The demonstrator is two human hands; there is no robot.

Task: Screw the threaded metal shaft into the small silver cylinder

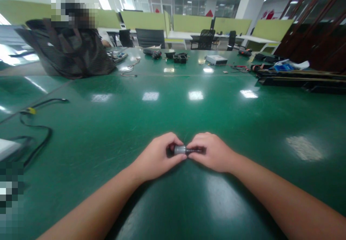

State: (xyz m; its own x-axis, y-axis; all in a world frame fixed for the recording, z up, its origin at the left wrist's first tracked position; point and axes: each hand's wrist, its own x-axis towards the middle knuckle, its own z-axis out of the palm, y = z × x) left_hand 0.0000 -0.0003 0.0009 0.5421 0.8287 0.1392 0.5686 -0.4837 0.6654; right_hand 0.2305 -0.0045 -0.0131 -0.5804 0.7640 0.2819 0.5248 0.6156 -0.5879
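Observation:
A small silver cylinder (180, 149) with a thin dark shaft lies level between my hands, near the middle of the green table (173, 113). My left hand (162, 154) has its thumb and fingers closed round the silver part. Pinched at the dark shaft, to the right of the cylinder, is my right hand (212, 151). The fingertips of both hands nearly meet at the joint between the two parts. What exactly the object is I cannot make out.
A large dark bag (72, 52) stands at the back left. Black cables (40, 126) lie on the left. Along the far edge are a silver box (216, 59), black parts (180, 57) and tools; long black strips (297, 79) lie at the back right.

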